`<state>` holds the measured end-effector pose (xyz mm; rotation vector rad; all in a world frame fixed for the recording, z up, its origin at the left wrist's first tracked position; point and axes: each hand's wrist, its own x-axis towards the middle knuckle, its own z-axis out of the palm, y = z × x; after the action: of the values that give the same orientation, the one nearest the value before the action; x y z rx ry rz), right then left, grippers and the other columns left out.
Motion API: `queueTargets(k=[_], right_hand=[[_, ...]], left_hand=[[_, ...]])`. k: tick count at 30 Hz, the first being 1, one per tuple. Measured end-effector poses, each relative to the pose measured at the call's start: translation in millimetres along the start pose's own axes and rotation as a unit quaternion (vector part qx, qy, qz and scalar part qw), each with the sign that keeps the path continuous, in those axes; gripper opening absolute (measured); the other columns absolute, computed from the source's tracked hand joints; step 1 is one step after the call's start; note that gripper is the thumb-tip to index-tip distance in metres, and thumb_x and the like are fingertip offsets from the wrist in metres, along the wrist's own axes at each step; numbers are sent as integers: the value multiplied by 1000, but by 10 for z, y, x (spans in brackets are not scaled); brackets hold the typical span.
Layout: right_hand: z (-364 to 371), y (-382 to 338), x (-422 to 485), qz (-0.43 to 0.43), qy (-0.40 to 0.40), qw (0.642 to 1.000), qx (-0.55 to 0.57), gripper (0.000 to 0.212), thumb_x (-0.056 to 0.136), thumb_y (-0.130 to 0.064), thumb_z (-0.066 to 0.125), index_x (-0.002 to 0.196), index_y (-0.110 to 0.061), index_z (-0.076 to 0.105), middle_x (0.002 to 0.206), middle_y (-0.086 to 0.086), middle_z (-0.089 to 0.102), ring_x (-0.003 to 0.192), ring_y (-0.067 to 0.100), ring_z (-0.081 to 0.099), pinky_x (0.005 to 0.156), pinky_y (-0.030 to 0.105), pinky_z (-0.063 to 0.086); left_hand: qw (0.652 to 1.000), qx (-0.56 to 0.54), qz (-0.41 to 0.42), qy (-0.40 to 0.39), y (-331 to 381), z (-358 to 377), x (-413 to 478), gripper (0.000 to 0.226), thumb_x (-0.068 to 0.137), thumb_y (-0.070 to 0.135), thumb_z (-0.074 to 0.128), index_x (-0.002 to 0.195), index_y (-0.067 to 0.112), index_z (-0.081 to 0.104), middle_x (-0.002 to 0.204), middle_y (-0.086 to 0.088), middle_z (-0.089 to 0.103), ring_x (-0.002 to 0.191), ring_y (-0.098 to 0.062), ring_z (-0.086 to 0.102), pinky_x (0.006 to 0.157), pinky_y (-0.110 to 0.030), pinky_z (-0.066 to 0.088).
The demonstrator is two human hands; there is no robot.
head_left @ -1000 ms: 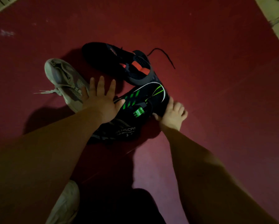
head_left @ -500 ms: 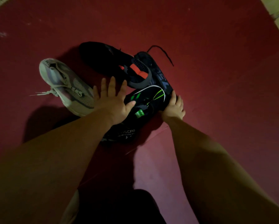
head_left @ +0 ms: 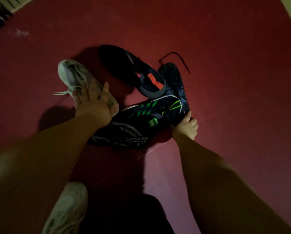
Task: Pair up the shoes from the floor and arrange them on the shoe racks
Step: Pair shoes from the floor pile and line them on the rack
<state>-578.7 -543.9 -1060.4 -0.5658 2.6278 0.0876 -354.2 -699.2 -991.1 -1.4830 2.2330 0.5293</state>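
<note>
Hands: left hand [head_left: 94,103] spread on white sneaker [head_left: 70,73]; right hand [head_left: 186,126] gripping end of green-striped shoe [head_left: 151,110].

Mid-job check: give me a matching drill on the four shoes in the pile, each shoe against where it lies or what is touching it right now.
Things:
1. pale grey shoe
2. green-striped shoe
3. red-marked black shoe
4. lettered black shoe

States:
A. farthest from the person, touched by neither hand
B. the left hand rests on it
C. nearest the person of these four
D. the right hand holds its heel end

Pairs: 1-B, 2-D, 3-A, 4-C
</note>
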Motion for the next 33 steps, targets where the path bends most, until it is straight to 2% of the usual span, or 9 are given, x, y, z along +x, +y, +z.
queueTargets(k=[10, 17, 20, 22, 24, 25, 27, 30, 33], right_hand=[[-33, 301, -494, 94, -28, 995, 31, 111, 75, -61, 66, 151, -14, 2, 145, 20, 24, 134, 35, 27, 108, 47, 27], [-47, 407, -1026, 134, -86, 987, 16, 112, 73, -65, 64, 151, -16, 0, 148, 18, 20, 137, 34, 22, 111, 46, 22], [17, 362, -1328, 161, -103, 981, 28, 104, 77, -63, 60, 150, -24, -2, 152, 16, 10, 139, 32, 15, 113, 46, 15], [71, 251, -1556, 93, 23, 991, 90, 83, 82, -41, 61, 149, -25, 13, 152, 15, 15, 138, 32, 19, 110, 47, 19], [108, 59, -1760, -48, 189, 963, 188, 67, 77, -22, 54, 142, -16, 37, 147, 19, 30, 134, 37, 30, 105, 51, 25], [116, -79, -1854, -122, 210, 947, 208, 66, 75, -23, 50, 140, -13, 41, 145, 19, 34, 133, 38, 32, 104, 52, 26], [176, -346, -1983, -212, 118, 952, 188, 65, 85, -38, 45, 146, -18, 32, 150, 18, 27, 137, 36, 26, 108, 51, 23], [360, -586, -1976, -206, -82, 975, 27, 88, 84, -61, 54, 150, -26, 8, 154, 18, 13, 139, 39, 22, 111, 47, 22], [485, -666, -2062, -203, -37, 977, -49, 87, 85, -53, 58, 150, -22, 9, 148, 23, 21, 133, 40, 29, 108, 45, 27]], left_hand=[[995, -75, -47, 37, -356, -116, -333, 72, 95, 55, 27, 150, 27, -10, 156, -13, -18, 143, -37, -15, 113, -55, -8], [991, -95, -59, 68, -618, -61, -815, 72, 95, 57, 28, 151, 26, -4, 157, -16, -11, 142, -40, -13, 112, -57, -8], [989, -104, -50, 90, -682, -6, -1066, 73, 94, 58, 30, 152, 23, 0, 157, -19, -6, 142, -41, -12, 111, -59, -6], [988, -113, -49, 94, -721, 64, -1236, 74, 94, 58, 30, 151, 23, 0, 157, -19, -7, 142, -42, -13, 111, -59, -5], [988, -115, -48, 94, -778, 173, -1406, 74, 94, 58, 29, 151, 23, -2, 157, -19, -8, 142, -41, -13, 111, -59, -4], [988, -115, -51, 93, -827, 241, -1508, 74, 94, 58, 29, 151, 23, -2, 157, -19, -7, 142, -41, -13, 112, -58, -4], [985, -117, -72, 103, -967, 412, -1751, 74, 94, 58, 30, 151, 24, -1, 157, -18, -6, 143, -39, -12, 112, -57, -5], [977, -124, -139, 108, -1226, 696, -2103, 73, 93, 60, 29, 151, 27, 2, 158, -12, -7, 144, -34, -12, 113, -54, -5], [965, -150, -198, 84, -1440, 870, -2418, 73, 93, 61, 29, 151, 29, -2, 158, -6, -12, 144, -30, -14, 115, -52, -5]])
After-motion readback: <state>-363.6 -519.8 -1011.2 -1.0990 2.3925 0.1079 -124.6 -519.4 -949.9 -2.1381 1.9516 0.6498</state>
